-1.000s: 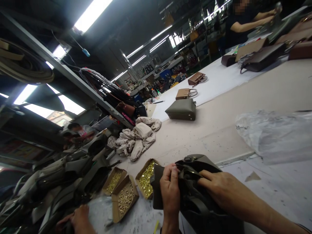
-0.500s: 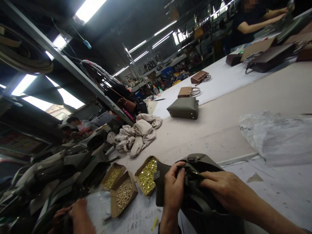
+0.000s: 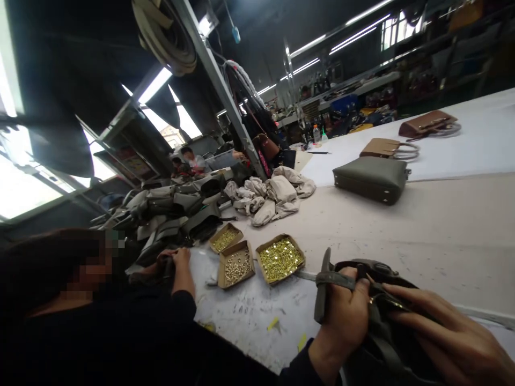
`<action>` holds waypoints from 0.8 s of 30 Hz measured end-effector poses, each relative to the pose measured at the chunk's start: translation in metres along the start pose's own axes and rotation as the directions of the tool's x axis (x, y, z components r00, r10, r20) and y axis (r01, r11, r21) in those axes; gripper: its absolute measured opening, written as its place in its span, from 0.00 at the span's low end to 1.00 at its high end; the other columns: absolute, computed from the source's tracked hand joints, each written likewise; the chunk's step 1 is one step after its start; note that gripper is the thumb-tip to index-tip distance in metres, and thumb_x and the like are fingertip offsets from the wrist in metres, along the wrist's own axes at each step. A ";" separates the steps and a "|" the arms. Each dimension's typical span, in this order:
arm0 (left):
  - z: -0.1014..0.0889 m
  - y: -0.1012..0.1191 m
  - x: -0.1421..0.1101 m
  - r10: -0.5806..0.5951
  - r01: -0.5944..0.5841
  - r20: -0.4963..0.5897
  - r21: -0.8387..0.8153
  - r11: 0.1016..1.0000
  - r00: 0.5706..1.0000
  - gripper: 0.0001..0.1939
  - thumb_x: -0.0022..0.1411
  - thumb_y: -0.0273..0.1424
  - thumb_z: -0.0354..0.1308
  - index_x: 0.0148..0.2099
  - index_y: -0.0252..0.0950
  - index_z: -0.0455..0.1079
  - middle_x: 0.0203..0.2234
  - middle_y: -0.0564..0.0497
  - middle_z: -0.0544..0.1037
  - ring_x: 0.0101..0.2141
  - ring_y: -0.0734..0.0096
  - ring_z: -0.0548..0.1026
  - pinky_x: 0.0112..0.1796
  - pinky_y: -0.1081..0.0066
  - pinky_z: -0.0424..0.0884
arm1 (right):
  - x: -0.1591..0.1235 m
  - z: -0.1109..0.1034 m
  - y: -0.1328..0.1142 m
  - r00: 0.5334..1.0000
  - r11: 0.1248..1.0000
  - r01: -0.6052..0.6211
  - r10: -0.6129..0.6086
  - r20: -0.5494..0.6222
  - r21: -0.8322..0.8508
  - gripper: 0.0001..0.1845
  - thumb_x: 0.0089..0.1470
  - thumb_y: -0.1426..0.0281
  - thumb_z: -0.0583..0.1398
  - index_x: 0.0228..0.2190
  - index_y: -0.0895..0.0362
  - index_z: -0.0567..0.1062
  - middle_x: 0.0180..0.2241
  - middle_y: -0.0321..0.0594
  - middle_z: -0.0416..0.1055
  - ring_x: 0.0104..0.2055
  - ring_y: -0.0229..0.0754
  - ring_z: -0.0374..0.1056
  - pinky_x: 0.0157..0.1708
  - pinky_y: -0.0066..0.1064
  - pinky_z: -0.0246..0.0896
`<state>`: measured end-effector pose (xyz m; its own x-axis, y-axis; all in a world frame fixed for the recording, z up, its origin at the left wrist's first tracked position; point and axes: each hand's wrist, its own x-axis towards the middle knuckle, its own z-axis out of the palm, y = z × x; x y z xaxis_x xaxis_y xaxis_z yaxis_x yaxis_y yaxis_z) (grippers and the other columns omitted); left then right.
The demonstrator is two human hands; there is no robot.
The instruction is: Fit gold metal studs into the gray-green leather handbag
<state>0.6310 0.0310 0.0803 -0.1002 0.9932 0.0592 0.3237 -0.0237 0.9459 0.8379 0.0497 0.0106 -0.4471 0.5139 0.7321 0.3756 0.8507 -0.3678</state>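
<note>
A dark olive handbag [image 3: 390,348] stands at the lower right, its mouth facing me. My left hand [image 3: 346,313] is closed on the near-left part of its rim, thumb on top, with a strap tab [image 3: 336,280] jutting out past the knuckles. My right hand [image 3: 450,327] is closed on the bag's opening from the other side. Between the hands a strip of gold-coloured metal [image 3: 396,304] glints; its exact kind I cannot make out. Much of the bag is hidden by my hands and the frame's edge.
Cardboard trays of gold-coloured small hardware [image 3: 281,260] and studs [image 3: 237,265] lie left of the bag. A co-worker [image 3: 120,311] sits at the left, hands on dark material. A finished olive bag [image 3: 370,179], a tan bag [image 3: 382,147] and crumpled beige cloth [image 3: 277,195] lie farther back.
The view has swung left, so the table's things shift right and the co-worker's head and body come into sight. Both my hands stay on the handbag.
</note>
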 end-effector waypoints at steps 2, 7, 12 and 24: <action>-0.004 0.001 -0.005 -0.007 0.007 0.033 0.016 1.000 0.999 0.11 0.69 0.31 0.52 0.39 0.37 0.75 0.38 0.47 0.80 0.41 0.59 0.77 0.47 0.60 0.72 | -0.001 0.001 0.004 0.999 0.998 0.047 -0.048 0.022 0.041 0.14 0.62 0.73 0.58 0.45 0.49 0.81 0.57 0.44 0.73 0.53 0.54 0.75 0.42 0.36 0.79; -0.018 -0.007 -0.019 0.026 -0.026 -0.039 0.000 1.000 0.999 0.11 0.69 0.30 0.52 0.40 0.37 0.76 0.42 0.46 0.80 0.46 0.58 0.76 0.51 0.60 0.70 | 0.010 0.019 -0.007 0.997 0.985 -0.073 0.072 0.015 0.158 0.12 0.64 0.74 0.58 0.42 0.49 0.80 0.53 0.43 0.76 0.52 0.51 0.75 0.47 0.36 0.75; -0.035 -0.022 -0.036 -0.086 0.068 -0.140 -0.128 0.989 0.986 0.12 0.69 0.33 0.54 0.44 0.36 0.79 0.43 0.45 0.81 0.45 0.57 0.78 0.51 0.59 0.71 | 0.037 0.041 -0.030 0.998 0.968 -0.057 0.052 0.027 0.246 0.13 0.65 0.76 0.56 0.40 0.52 0.80 0.49 0.45 0.77 0.48 0.49 0.76 0.45 0.36 0.75; -0.047 -0.041 -0.042 -0.140 0.106 -0.183 -0.184 0.977 0.973 0.13 0.71 0.36 0.54 0.45 0.34 0.78 0.39 0.46 0.83 0.40 0.60 0.79 0.43 0.67 0.72 | 0.039 0.052 -0.035 1.000 0.984 0.012 -0.013 0.006 0.178 0.13 0.64 0.78 0.57 0.42 0.53 0.80 0.50 0.46 0.77 0.49 0.48 0.76 0.47 0.35 0.75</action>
<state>0.5774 -0.0156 0.0541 -0.3148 0.9490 -0.0170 0.1320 0.0615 0.9893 0.7652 0.0455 0.0220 -0.4570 0.5037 0.7331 0.2199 0.8626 -0.4555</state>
